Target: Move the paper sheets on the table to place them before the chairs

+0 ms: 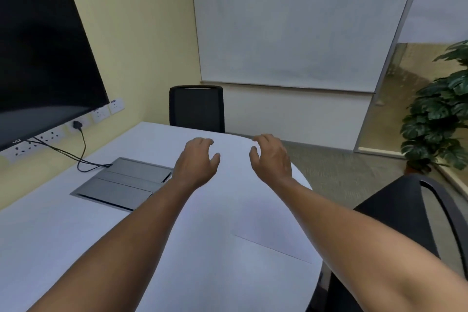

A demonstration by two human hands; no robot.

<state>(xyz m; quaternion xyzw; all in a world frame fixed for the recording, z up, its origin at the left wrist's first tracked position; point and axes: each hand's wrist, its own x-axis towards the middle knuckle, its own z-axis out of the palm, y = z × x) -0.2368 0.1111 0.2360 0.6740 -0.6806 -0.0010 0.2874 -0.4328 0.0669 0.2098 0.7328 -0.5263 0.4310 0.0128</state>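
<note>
A white paper sheet (273, 230) lies on the white table (63, 235) near its right edge, in front of the near black chair (405, 210); only its lower edge stands out against the tabletop. Another black chair (197, 109) stands at the table's far end. My left hand (197, 159) and my right hand (272, 157) hover over the far part of the table, palms down, fingers curled and apart, holding nothing. Whether a sheet lies under them I cannot tell.
A grey cable hatch (121, 182) is set into the tabletop at the left, with a black cable running to wall sockets (50, 135). A dark screen (43, 66) hangs on the left wall. A whiteboard (291, 20) is behind, a potted plant (440, 111) at right.
</note>
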